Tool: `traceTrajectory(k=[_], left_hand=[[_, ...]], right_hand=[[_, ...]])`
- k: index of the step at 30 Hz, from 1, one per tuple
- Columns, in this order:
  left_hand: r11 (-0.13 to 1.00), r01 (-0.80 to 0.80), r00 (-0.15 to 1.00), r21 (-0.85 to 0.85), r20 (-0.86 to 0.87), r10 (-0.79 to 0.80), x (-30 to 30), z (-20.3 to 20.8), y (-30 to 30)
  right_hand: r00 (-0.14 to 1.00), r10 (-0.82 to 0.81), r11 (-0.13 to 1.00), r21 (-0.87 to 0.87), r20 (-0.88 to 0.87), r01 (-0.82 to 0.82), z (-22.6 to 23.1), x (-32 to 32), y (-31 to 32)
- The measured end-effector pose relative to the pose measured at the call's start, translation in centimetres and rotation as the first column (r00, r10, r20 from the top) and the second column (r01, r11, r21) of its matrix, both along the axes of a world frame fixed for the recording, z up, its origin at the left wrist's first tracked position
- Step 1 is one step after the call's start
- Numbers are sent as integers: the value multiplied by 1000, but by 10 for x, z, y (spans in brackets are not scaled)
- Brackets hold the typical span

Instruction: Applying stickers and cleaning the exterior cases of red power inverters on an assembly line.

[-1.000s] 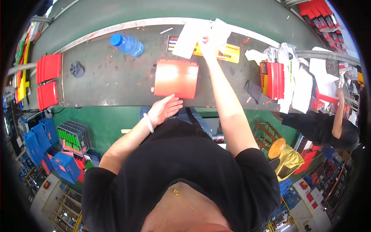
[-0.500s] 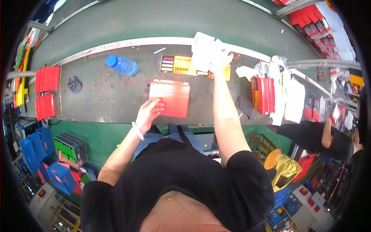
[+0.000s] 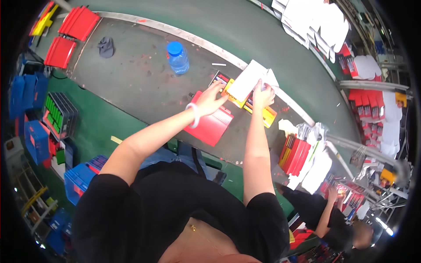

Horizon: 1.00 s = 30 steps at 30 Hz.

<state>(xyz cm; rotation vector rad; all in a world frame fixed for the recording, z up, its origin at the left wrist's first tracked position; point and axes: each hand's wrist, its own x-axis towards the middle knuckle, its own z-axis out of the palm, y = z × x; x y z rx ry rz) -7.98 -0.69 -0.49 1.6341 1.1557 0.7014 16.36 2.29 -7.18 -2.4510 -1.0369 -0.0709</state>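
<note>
On the workbench (image 3: 140,83), my right hand (image 3: 264,95) grips a white cardboard piece (image 3: 248,79) with folded flaps, thumb on top. Yellow-and-black printed cardboard (image 3: 268,117) shows beneath and beside it. My left hand (image 3: 210,101), a pale band on its wrist, reaches across with fingers stretched to the cardboard's left end; whether they touch is unclear. Below that hand lies a flat red metal case (image 3: 212,127) near the bench's front edge, partly covered by my hand and wrist.
A blue-capped bottle (image 3: 178,59) stands left of the cardboard, with a dark cloth (image 3: 105,47) farther left. Red cases (image 3: 79,23) sit at the far left. More red cases (image 3: 296,158) stand at right beside white wrapping. Another person (image 3: 326,215) works at the lower right.
My left hand has gone from the red case to the left end of the cardboard. The white piece now lies slanted under my right hand. The whole view has turned.
</note>
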Motion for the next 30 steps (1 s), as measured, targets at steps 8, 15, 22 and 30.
traceTrajectory(k=[8,15,22,30], left_hand=[[994,67,997,92,32,-70,16,8,21],[974,-161,893,161,443,74,-126,80,-36],[937,-235,860,-259,394,324,-322,48,-144],[283,-852,379,-441,-144,914,-433,-108,-234]], right_hand=[[985,54,977,213,-163,-19,20,-32,22],[61,501,816,447,-863,-366,136,-168,-84],[-53,-220,490,-64,-974,-869,112,-365,-116],[248,76,-213,-258,-966,-942,82,-467,-104]])
